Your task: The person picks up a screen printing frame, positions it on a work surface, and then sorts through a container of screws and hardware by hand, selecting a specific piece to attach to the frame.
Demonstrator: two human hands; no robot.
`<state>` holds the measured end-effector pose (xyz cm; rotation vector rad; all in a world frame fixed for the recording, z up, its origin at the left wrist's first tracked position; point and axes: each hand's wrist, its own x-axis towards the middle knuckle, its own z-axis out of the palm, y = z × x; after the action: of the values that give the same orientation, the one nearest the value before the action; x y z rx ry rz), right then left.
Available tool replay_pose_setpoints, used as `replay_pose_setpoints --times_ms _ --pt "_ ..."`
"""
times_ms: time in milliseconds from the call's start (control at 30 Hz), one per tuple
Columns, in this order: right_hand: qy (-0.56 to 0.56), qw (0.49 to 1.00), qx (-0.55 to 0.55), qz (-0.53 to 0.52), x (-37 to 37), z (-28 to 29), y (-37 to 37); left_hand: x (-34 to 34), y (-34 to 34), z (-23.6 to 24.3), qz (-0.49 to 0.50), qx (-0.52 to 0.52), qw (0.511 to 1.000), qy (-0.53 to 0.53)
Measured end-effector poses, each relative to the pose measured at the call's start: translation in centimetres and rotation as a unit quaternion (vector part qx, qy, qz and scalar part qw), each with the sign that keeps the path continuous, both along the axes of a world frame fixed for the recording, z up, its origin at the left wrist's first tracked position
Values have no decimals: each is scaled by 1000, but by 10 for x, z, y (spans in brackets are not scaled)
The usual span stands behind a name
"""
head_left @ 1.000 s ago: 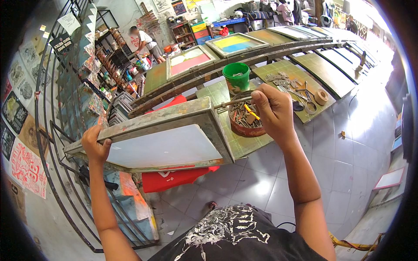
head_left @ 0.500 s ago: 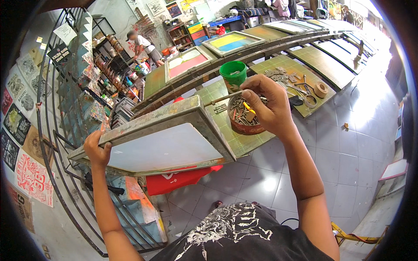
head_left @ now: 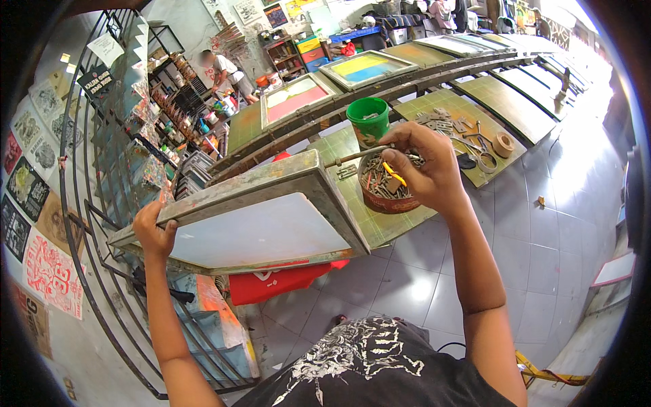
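Observation:
A printing screen (head_left: 247, 185), a paint-stained frame around pale mesh, is held tilted in front of me. My left hand (head_left: 155, 229) grips its left end, thumb over the near edge. From the frame's far right corner a thin metal rod (head_left: 347, 156), like a long bolt, sticks out. My right hand (head_left: 427, 166) pinches the rod's outer end between thumb and fingers. Behind that hand sits a round reddish tin (head_left: 392, 202) full of bolts and small metal parts, with a yellow-handled item (head_left: 395, 174) in it. Beside the tin stands a green bucket (head_left: 368, 122).
Scissors (head_left: 485, 161), a tape roll (head_left: 502, 144) and loose metal parts lie on the green board at right. Below the screen hangs a red cloth (head_left: 285, 281). Black railings (head_left: 102, 285) run along the left. Behind are more screens (head_left: 366, 69) and another person (head_left: 224, 73).
My right hand has shifted slightly right and down, its fingers turned around the rod's end. The left hand keeps its hold, and the screen stays nearly in place.

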<state>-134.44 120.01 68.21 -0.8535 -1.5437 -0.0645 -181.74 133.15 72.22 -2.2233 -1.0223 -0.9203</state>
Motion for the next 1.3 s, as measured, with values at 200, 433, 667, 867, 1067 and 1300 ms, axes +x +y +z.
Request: replay_pose_setpoints --times_ms 200,433,667,867,1067,1300 --pt "-126 981 -138 -49 13 16 3 1 4 -1 1 27 1000 4" --pt "-5 986 -136 93 22 15 8 7 6 -1 -8 19 1000 -7" --pt "-64 994 -37 80 29 4 12 13 12 -3 -22 65 998 -9" --pt "-113 991 67 38 21 2 23 8 17 1 -20 18 1000 -2" --pt "-124 992 0 27 23 6 30 9 27 1 -30 -13 999 -11" --pt "14 986 -137 90 38 -3 43 21 33 4 -21 -47 999 -17"
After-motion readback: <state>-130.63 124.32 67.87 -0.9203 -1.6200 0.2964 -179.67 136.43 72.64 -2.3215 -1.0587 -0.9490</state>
